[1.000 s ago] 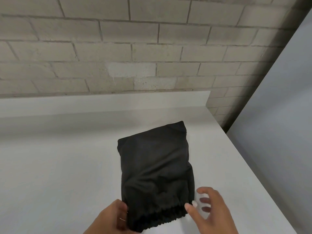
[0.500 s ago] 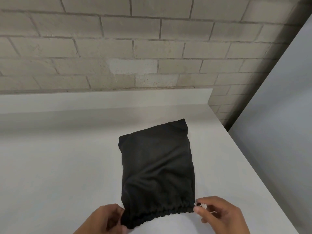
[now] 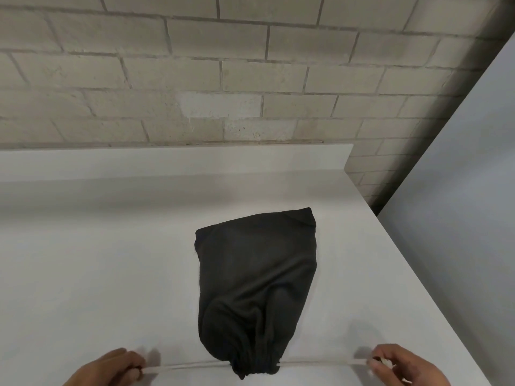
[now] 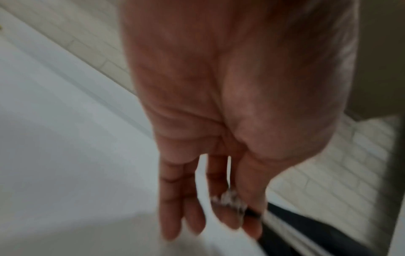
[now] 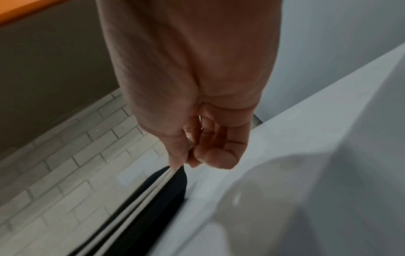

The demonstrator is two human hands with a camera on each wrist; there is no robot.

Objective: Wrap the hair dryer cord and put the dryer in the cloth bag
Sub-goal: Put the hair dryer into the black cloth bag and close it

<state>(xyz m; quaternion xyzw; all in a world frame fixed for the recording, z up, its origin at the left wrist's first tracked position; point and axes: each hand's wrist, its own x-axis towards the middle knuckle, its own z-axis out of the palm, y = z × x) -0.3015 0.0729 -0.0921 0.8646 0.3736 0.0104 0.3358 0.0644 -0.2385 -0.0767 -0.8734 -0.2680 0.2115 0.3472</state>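
My left hand point(image 3: 111, 367) pinches the pale drawstring point(image 3: 189, 366), pulled out leftward. The black cloth bag point(image 3: 256, 285) lies bulging on the white tabletop point(image 3: 97, 274), its mouth gathered tight toward me. My right hand point(image 3: 401, 366) pinches the drawstring's other end, drawn rightward. Hair dryer not visible.

Both hands now sit well apart from the cloth bag point(image 3: 256, 285), where half a second ago they touched its mouth. The left hand point(image 3: 111, 369) and right hand point(image 3: 404, 366) each pinch an end of the pale drawstring point(image 3: 189, 366), now stretched taut sideways (wrist views blurred). The mouth is cinched into a tight bunch, and the bag looks narrower at that end.
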